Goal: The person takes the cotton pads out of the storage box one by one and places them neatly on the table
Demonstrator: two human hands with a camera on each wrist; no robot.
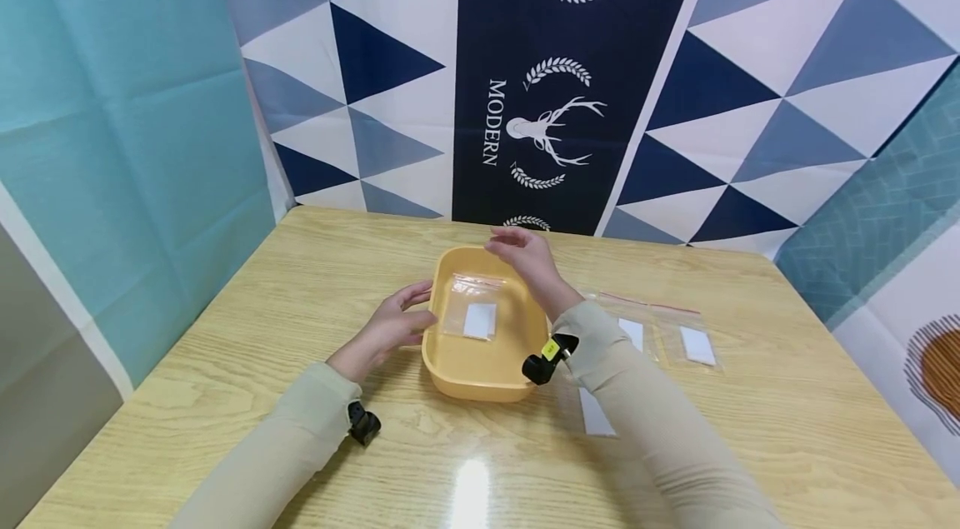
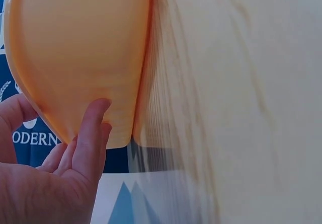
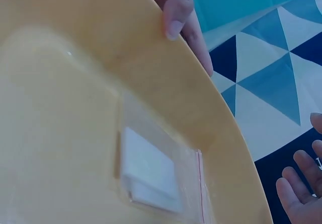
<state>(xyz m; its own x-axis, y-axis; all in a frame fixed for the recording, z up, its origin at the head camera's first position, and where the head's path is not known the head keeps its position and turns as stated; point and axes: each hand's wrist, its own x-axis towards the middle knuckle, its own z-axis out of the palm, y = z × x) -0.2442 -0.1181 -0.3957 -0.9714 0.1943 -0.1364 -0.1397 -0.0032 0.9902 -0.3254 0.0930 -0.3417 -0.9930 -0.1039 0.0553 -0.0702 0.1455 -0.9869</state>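
A shallow yellow plastic basin point(image 1: 480, 391) stands on the table. Inside it lies a clear zip bag point(image 1: 459, 321) with a white rectangular piece point(image 3: 151, 168); a red line runs along the bag's top edge in the right wrist view. My left hand point(image 1: 393, 321) holds the basin's left rim, with the thumb over the edge and the fingers point(image 2: 90, 143) along the outer wall. Above the basin's far right corner hovers my right hand point(image 1: 525, 258), its fingers loosely bent and nothing in them.
On the wooden table point(image 1: 315, 262), right of the basin, lie more clear zip bags point(image 1: 699, 346) with white pieces. My right forearm point(image 1: 645, 404) partly covers them. A patterned cloth point(image 1: 540, 137) hangs behind the table, and a teal one point(image 1: 135, 137) at the left.
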